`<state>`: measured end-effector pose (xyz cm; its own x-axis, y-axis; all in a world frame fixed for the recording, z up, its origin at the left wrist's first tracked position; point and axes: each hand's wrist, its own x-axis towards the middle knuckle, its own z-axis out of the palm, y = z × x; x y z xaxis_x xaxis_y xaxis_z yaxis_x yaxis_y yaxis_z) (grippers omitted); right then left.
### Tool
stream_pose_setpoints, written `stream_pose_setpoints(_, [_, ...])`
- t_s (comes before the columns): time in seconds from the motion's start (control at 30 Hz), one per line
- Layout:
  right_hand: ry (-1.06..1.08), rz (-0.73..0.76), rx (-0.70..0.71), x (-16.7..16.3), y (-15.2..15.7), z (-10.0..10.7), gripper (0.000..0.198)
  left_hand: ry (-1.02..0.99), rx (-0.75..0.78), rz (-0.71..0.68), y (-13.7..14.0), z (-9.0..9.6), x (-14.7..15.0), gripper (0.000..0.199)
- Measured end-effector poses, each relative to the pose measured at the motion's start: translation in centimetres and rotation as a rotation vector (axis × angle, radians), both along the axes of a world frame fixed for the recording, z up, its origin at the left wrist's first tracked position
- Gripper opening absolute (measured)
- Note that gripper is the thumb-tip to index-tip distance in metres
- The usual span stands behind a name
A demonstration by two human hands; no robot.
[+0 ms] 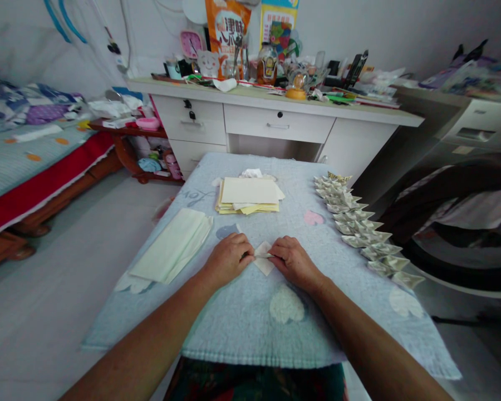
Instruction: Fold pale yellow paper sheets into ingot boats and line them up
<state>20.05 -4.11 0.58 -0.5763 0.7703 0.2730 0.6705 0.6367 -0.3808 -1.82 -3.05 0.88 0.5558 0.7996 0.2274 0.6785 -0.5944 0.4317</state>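
Observation:
Between my hands is a small piece of folded white paper, low over the cloth-covered table. My left hand pinches its left side with thumb and finger. On the right side, my right hand grips it the same way. Rows of folded paper boats stand along the table's right edge. Beyond my hands lies a stack of cream and yellow paper sheets. To the left of my left hand rests a pile of pale green folded sheets.
A blue cloth with heart shapes covers the table. Behind it stands a white desk crowded with jars, bags and small items. A washing machine is at the right, a bed at the left. Crumpled white tissue lies behind the stack.

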Motion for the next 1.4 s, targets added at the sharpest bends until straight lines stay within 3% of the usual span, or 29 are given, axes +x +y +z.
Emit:
stream_pose_setpoints(0.17, [0.041, -0.108, -0.043, 0.8, -0.1, 0.2, 0.009, -0.008, 0.000, -0.029, 0.1, 0.0, -0.2, 0.006])
stream_pose_setpoints(0.53, [0.019, -0.028, -0.061, 1.8, 0.3, 0.9, 0.009, -0.011, 0.001, -0.048, 0.1, 0.1, -0.2, 0.008])
stream_pose_setpoints(0.9, [0.069, -0.083, -0.181, 1.8, 0.4, 1.2, 0.009, -0.090, -0.030, 0.023, -0.1, 0.0, 0.0, 0.008])
stream_pose_setpoints(1.4, [-0.086, -0.311, -0.213, 0.2, -0.2, 1.2, 0.018, -0.033, -0.023, 0.106, -0.2, -0.5, 0.6, 0.012])
